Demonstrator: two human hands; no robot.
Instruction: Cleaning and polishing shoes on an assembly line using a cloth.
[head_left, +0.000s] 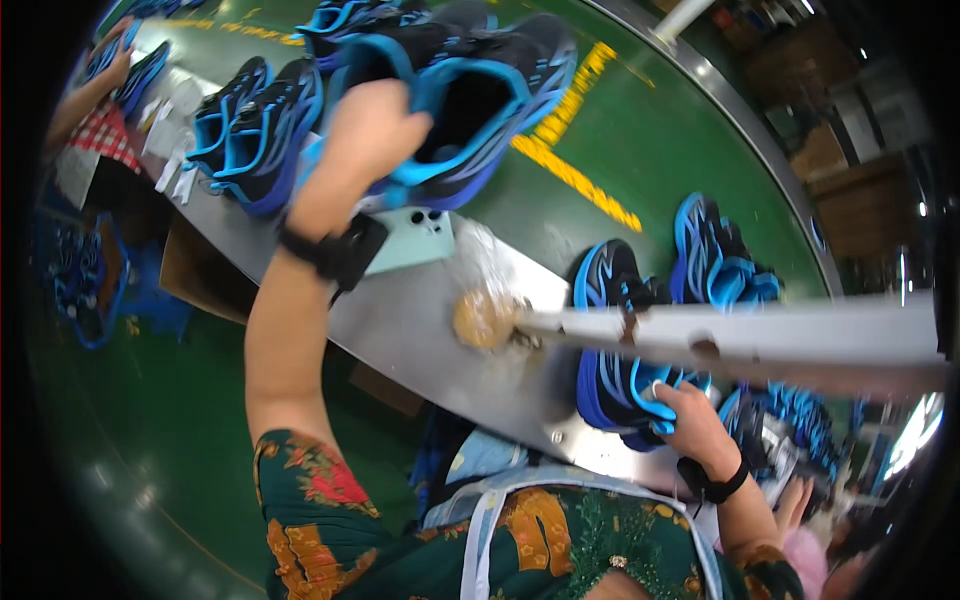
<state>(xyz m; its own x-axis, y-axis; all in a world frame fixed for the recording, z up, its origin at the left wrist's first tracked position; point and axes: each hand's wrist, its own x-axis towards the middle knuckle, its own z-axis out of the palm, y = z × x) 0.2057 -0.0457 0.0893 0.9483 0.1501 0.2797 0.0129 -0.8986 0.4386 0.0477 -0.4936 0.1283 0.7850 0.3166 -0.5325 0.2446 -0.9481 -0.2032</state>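
Left hand (368, 130) grips a raised blue-black shoe (470, 100); right hand (692, 420) clasps another shoe (620, 385) on the conveyor (640, 150).

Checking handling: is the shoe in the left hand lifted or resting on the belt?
Lifted: the left hand holds the black-and-blue shoe above the green belt.

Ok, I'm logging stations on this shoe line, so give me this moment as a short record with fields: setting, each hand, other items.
setting: green conveyor belt with a metal bench edge along it
left hand: left hand raised, gripping a black and blue sneaker
right hand: right hand resting on a second sneaker at the bench edge
wrists: dark band on each
other items: mint green phone; shoe pair upstream; round tan object, kind unclear
others: another person's arm at far left
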